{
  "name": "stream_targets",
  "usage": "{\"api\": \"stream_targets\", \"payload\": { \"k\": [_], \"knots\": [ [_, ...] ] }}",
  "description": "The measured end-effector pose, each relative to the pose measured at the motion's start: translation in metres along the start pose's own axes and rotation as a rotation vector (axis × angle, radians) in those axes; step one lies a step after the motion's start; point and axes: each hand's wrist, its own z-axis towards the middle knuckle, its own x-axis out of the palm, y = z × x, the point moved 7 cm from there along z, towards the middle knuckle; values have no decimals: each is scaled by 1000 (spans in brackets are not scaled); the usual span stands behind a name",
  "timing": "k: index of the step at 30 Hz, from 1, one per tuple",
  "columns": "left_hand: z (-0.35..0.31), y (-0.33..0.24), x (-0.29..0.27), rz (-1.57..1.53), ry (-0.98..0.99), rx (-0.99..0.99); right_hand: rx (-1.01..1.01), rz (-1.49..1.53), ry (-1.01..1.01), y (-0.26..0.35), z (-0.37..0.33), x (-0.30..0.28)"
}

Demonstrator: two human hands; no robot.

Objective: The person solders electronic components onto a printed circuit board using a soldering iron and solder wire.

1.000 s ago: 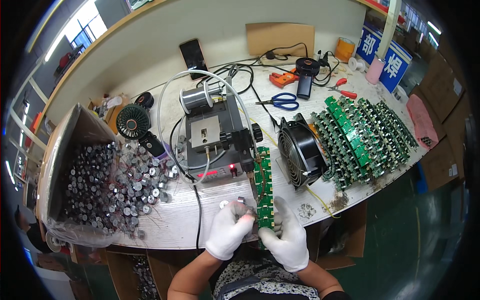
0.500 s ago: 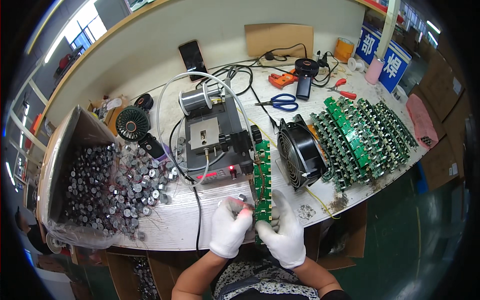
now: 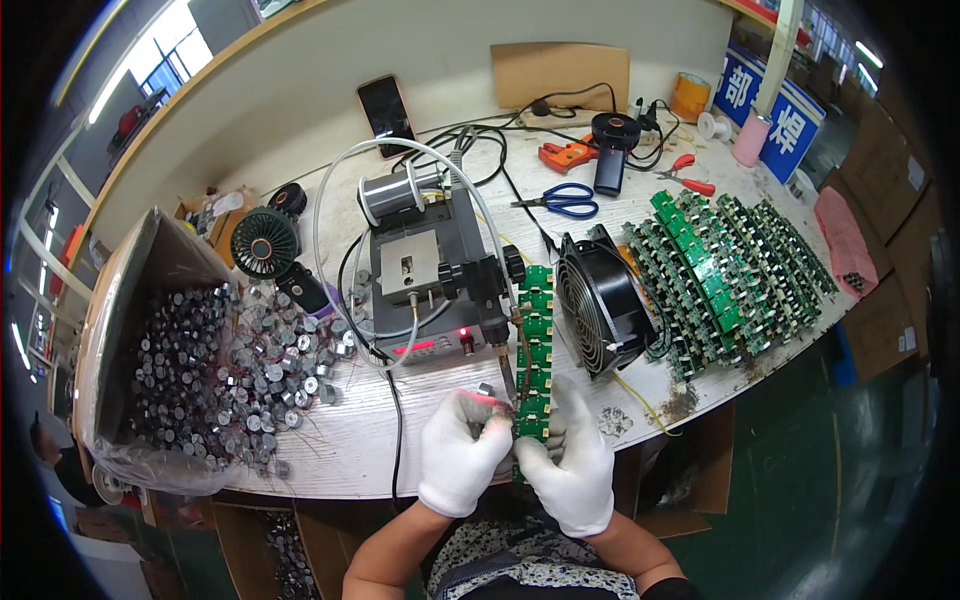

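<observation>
My right hand (image 3: 568, 462), in a white glove, grips the lower part of a long green circuit board strip (image 3: 537, 345), thumb on the near side. The strip stretches away from me beside a grey soldering machine (image 3: 425, 320). My left hand (image 3: 466, 455), also gloved, is closed in a pinch at the board's left edge, on a thin red wire (image 3: 484, 399). A small silver motor (image 3: 485, 389) shows just beyond its fingers; I cannot tell whether they touch it. The soldering iron (image 3: 505, 365) points down close to those fingertips and the board.
Many small motors (image 3: 265, 375) spill from a plastic-lined box (image 3: 110, 350) on the left. A black fan (image 3: 603, 305) stands right of the board, before rows of green boards (image 3: 710, 270). Behind lie blue-handled scissors (image 3: 568, 201), red-handled pliers (image 3: 690, 180) and a phone (image 3: 386, 112).
The board strip has shifted slightly right and away from me. My left fingertips have moved a little right, closer to the board's edge and the iron. My right hand keeps its grip.
</observation>
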Motion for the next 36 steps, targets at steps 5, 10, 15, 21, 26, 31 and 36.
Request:
{"api": "stream_targets", "payload": {
  "k": [5, 10, 15, 21, 26, 31, 36],
  "knots": [
    [1, 2, -1, 46, -22, 46, -35, -38, -16, -4, -2, 1],
    [2, 7, -3, 34, -18, 24, 11, -38, 1, -7, 0, 1],
    [1, 1, -2, 83, -33, 50, -14, -64, -7, -7, 0, 0],
    [6, 8, -7, 129, 19, 27, 49, -40, 11, -7, -1, 0],
    [17, 13, -10, 120, 235, -68, 100, -16, 6, -7, -7, -2],
    [22, 15, -4, 140, 435, -187, 146, -8, 74, -11, -12, 0],
    [26, 15, 0, 99, 520, -246, 130, 40, 48, -15, -12, -1]
  ]
}}
